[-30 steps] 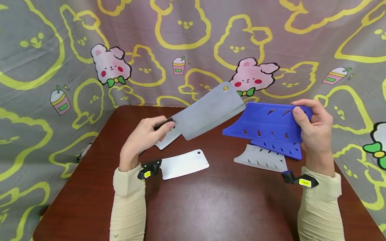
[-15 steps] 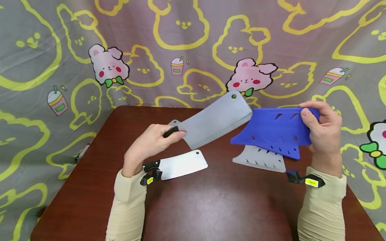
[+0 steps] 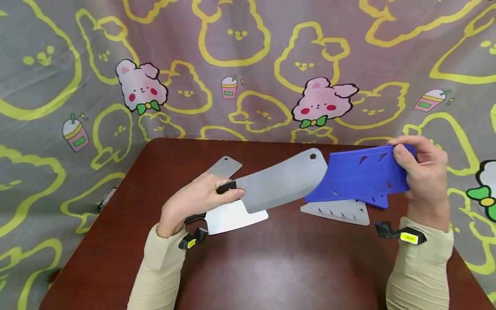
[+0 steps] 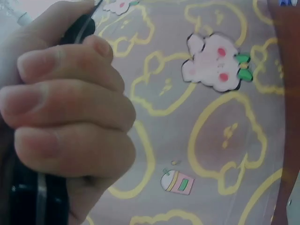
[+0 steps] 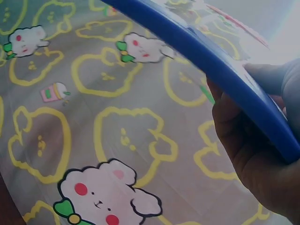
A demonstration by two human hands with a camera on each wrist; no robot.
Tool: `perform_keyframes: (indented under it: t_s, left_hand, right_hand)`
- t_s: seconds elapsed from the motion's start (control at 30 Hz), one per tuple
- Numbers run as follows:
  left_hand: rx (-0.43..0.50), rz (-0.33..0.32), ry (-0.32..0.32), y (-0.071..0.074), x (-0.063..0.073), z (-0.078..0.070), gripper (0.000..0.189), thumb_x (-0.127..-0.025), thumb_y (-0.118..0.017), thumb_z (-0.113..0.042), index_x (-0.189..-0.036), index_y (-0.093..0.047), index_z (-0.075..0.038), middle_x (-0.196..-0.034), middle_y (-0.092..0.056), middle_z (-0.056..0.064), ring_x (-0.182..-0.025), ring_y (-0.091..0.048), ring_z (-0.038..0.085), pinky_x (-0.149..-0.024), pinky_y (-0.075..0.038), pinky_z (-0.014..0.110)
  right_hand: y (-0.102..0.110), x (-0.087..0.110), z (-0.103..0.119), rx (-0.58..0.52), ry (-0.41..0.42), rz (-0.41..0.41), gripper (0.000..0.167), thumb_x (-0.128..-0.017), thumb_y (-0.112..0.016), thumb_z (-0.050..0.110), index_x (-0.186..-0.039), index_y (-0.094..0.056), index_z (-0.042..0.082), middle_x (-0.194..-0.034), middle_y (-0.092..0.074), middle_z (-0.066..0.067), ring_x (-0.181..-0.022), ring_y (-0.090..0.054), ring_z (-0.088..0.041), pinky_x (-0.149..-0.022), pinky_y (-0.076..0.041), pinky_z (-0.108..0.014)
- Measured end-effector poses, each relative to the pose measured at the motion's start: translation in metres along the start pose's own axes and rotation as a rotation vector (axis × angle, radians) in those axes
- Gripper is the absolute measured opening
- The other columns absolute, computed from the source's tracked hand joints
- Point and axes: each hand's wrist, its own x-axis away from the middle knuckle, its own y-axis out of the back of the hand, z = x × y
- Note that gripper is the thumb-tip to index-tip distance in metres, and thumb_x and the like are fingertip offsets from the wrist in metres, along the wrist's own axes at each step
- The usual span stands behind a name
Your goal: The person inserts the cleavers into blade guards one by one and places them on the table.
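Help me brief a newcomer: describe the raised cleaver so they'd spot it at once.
Find the brown table, then the person's left hand above it. It grips the cleaver by a black handle, blade pointing toward the blue slotted piece in the right hand. Only this one is lifted; two other blades lie below.

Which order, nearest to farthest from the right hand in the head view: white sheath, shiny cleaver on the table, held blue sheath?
1. Blue sheath: in the right hand.
2. White sheath: on the table, left of that hand.
3. Shiny cleaver: also on the table, much farther left.
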Motion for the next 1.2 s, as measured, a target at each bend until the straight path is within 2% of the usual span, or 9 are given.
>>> perform_keyframes:
  t_s: [0.13, 0.33, 0.43, 0.57, 0.7, 0.83, 0.97, 1.1, 1.2]
  left_hand:
    - [-0.002, 0.081, -0.018, -0.004, -0.003, -0.003, 0.053, -0.095, -0.059, -0.048, -0.058, -0.032, -0.022, -0.055, -0.024, -0.012, -0.051, -0.019, 0.004, -0.052, -0.022, 0.021]
    - [-0.041, 0.128, -0.014, -0.005, -0.003, -0.007, 0.054, -0.094, -0.061, -0.048, -0.058, -0.032, -0.021, -0.056, -0.025, -0.011, -0.051, -0.021, 0.003, -0.052, -0.023, 0.02]
    - [-0.096, 0.109, -0.036, -0.007, -0.005, -0.006, 0.053, -0.093, -0.063, -0.049, -0.059, -0.033, -0.021, -0.056, -0.025, -0.011, -0.051, -0.021, 0.002, -0.052, -0.024, 0.02]
    - [-0.128, 0.054, -0.084, -0.008, -0.008, -0.003, 0.051, -0.092, -0.064, -0.047, -0.06, -0.035, -0.02, -0.056, -0.025, -0.011, -0.051, -0.021, 0.001, -0.052, -0.023, 0.02]
    - [-0.111, 0.014, -0.106, -0.006, -0.009, 0.0, 0.05, -0.093, -0.065, -0.045, -0.06, -0.037, -0.019, -0.055, -0.026, -0.011, -0.05, -0.02, 0.001, -0.051, -0.022, 0.021]
    - [-0.087, -0.006, -0.092, -0.004, -0.008, 0.003, 0.047, -0.093, -0.066, -0.041, -0.06, -0.041, -0.019, -0.054, -0.028, -0.011, -0.048, -0.023, 0.001, -0.05, -0.023, 0.021]
    - [-0.066, 0.024, -0.099, -0.011, -0.012, 0.005, 0.046, -0.094, -0.064, -0.041, -0.061, -0.041, -0.018, -0.055, -0.028, -0.011, -0.049, -0.023, 0.002, -0.051, -0.024, 0.021]
    - [-0.063, 0.05, -0.131, -0.022, -0.02, 0.0, 0.045, -0.095, -0.061, -0.044, -0.065, -0.041, -0.018, -0.057, -0.027, -0.011, -0.051, -0.022, 0.002, -0.052, -0.024, 0.021]
    - [-0.076, 0.03, -0.132, -0.026, -0.022, -0.005, 0.042, -0.095, -0.062, -0.044, -0.066, -0.045, -0.018, -0.057, -0.029, -0.011, -0.051, -0.025, 0.003, -0.052, -0.025, 0.021]
  right_hand:
    - [0.005, 0.001, 0.004, 0.008, -0.001, 0.025, 0.015, -0.088, -0.049, -0.023, -0.098, -0.058, -0.027, -0.084, -0.071, -0.017, -0.059, -0.068, -0.018, -0.056, -0.055, -0.022]
    - [0.001, 0.001, 0.007, 0.109, -0.025, 0.135, 0.015, -0.087, -0.051, -0.023, -0.099, -0.06, -0.025, -0.089, -0.072, -0.014, -0.059, -0.068, -0.015, -0.054, -0.053, -0.019]
    - [-0.003, 0.001, 0.007, 0.162, -0.02, 0.169, 0.014, -0.086, -0.053, -0.022, -0.098, -0.061, -0.024, -0.089, -0.072, -0.012, -0.06, -0.068, -0.014, -0.055, -0.053, -0.018]
    - [-0.008, 0.004, 0.012, 0.179, 0.006, 0.153, 0.014, -0.086, -0.054, -0.021, -0.098, -0.06, -0.025, -0.088, -0.072, -0.012, -0.063, -0.068, -0.013, -0.058, -0.054, -0.017]
    - [-0.013, 0.005, 0.011, 0.186, 0.013, 0.116, 0.015, -0.088, -0.053, -0.019, -0.1, -0.059, -0.025, -0.087, -0.072, -0.01, -0.063, -0.068, -0.013, -0.057, -0.054, -0.017]
    - [-0.017, 0.005, 0.006, 0.189, 0.009, 0.101, 0.015, -0.089, -0.052, -0.018, -0.101, -0.059, -0.024, -0.086, -0.072, -0.009, -0.062, -0.069, -0.012, -0.056, -0.054, -0.018]
    - [-0.024, 0.006, 0.0, 0.216, -0.013, 0.144, 0.016, -0.089, -0.052, -0.017, -0.102, -0.06, -0.022, -0.086, -0.071, -0.008, -0.062, -0.071, -0.012, -0.055, -0.054, -0.019]
    - [-0.04, 0.009, -0.01, 0.287, -0.063, 0.208, 0.016, -0.091, -0.053, -0.014, -0.104, -0.062, -0.017, -0.088, -0.071, -0.005, -0.066, -0.073, -0.011, -0.055, -0.055, -0.02]
    - [-0.055, 0.012, -0.017, 0.361, -0.071, 0.233, 0.016, -0.092, -0.054, -0.011, -0.105, -0.062, -0.014, -0.087, -0.071, -0.001, -0.068, -0.073, -0.009, -0.056, -0.055, -0.02]
